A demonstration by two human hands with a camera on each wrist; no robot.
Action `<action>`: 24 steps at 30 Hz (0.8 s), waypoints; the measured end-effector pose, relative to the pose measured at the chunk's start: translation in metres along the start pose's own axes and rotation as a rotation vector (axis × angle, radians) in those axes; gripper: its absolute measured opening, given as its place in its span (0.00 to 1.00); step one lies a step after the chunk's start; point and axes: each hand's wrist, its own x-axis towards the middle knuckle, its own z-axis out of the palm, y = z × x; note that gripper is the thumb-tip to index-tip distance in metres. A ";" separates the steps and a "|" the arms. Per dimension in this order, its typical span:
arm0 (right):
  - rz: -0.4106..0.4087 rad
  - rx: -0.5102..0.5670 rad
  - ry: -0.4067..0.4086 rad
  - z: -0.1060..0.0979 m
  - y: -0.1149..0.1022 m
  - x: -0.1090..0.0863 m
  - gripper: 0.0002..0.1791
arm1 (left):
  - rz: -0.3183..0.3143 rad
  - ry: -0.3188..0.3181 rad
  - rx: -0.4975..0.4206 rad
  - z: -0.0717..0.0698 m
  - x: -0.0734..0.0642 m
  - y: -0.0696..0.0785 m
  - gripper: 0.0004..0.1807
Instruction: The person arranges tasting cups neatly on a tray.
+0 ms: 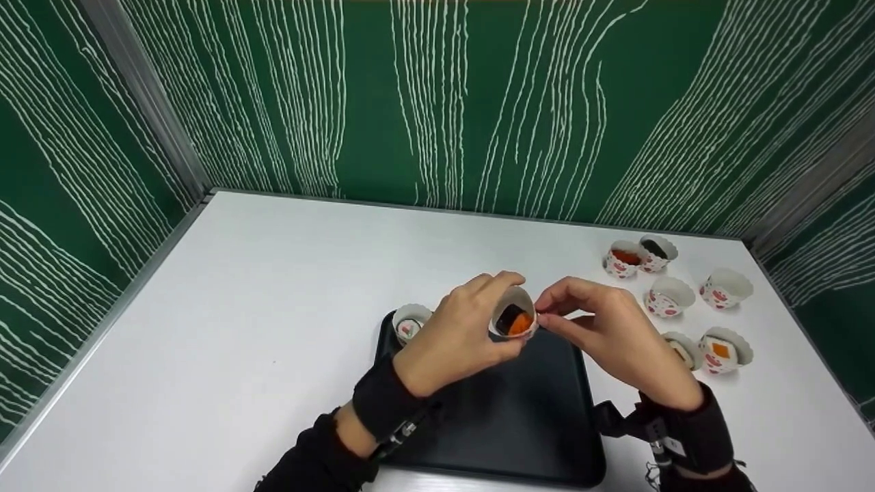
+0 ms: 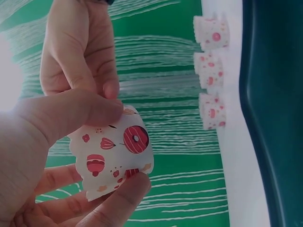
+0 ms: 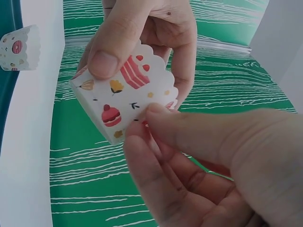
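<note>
My left hand (image 1: 451, 328) holds a white paper baking cup (image 1: 517, 296) tilted toward me above the black tray, thumb and fingers round its sides. A black-and-orange piece (image 1: 521, 322), like sushi, sits inside it. Red and yellow cakes, a doughnut and flowers decorate the outside of the cup, which has a scalloped rim. My right hand (image 1: 601, 321) meets the cup from the right. In the right wrist view its thumb and forefinger (image 3: 137, 142) pinch close together at the cup's printed side.
The black tray (image 1: 519, 410) lies under my hands on the white table (image 1: 287, 294). A cup (image 1: 418, 311) with a white round piece stands at its far-left corner. Several more cups, including one with an orange-topped piece (image 1: 722, 350), stand at right. Green white-lined walls (image 1: 369, 102) enclose the table.
</note>
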 end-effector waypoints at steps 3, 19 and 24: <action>-0.023 0.007 0.003 0.002 0.001 0.001 0.06 | 0.030 0.014 0.016 0.001 0.000 0.000 0.33; -0.059 -0.025 -0.052 0.005 0.002 0.001 0.07 | 0.052 -0.001 0.036 0.002 -0.002 -0.005 0.25; -0.061 -0.031 -0.057 0.005 0.003 0.001 0.07 | 0.055 0.001 0.031 0.003 -0.002 -0.006 0.24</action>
